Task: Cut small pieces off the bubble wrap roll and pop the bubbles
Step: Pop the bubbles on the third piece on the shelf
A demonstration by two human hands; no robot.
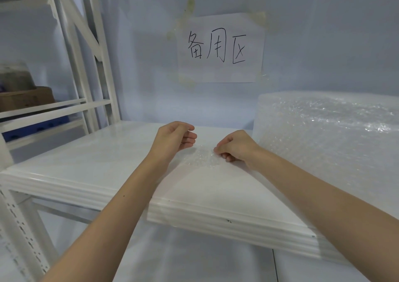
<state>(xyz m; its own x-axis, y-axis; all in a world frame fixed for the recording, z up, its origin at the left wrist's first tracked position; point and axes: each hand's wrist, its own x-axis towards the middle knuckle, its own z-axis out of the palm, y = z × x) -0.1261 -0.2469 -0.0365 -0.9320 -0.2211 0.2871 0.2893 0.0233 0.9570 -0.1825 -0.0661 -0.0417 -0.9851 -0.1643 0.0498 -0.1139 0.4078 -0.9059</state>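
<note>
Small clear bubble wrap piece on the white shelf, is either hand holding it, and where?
The right hand pinches the small clear bubble wrap piece at its right edge. The left hand hovers beside it, holding nothing.

Right hand (235, 145) pinching small bubble wrap piece (201, 157) flat on bench (108, 163); left hand (174, 138) curled, empty, above bench; bubble wrap roll (328, 135) at right.
</note>
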